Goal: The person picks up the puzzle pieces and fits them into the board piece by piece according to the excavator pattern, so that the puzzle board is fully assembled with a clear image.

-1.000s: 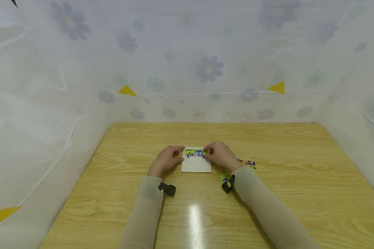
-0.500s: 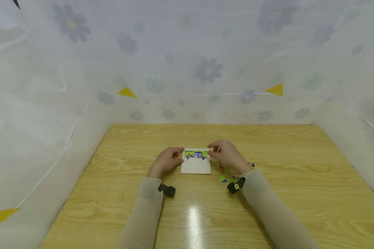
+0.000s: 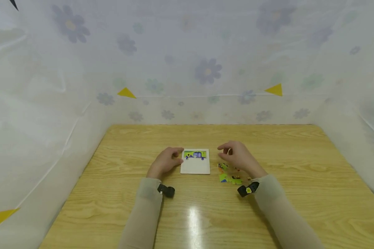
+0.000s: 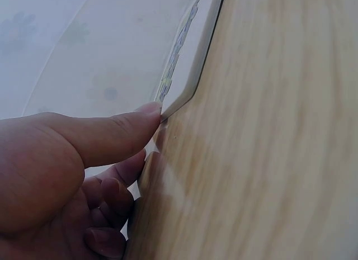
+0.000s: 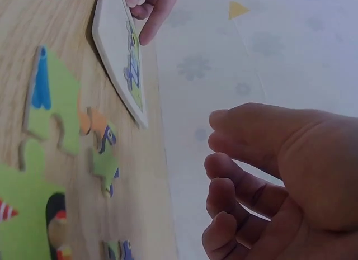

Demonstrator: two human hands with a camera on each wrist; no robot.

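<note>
In the head view a white puzzle board (image 3: 195,167) lies mid-table. Along its upper part sits a row of joined pieces (image 3: 195,155), green with a blue vehicle-like picture. My left hand (image 3: 166,161) holds the board at its left edge; in the left wrist view the thumb (image 4: 120,138) meets the board's corner (image 4: 187,84). My right hand (image 3: 238,156) hovers right of the board, fingers loosely curled and holding nothing. Below it lie loose puzzle pieces; one is green with blue (image 5: 62,100), another green with a dark shape (image 5: 25,209).
More small pieces, one with orange (image 5: 99,126), lie to the right of the board, partly hidden under my right hand and wrist in the head view. The wooden table (image 3: 137,138) is bounded by white flower-patterned sheets (image 3: 162,69) with yellow triangles.
My right hand has left the board's upper right corner and moved right, uncovering more loose pieces. The right-hand end of the piece row now shows. My left hand has stayed at the board.
</note>
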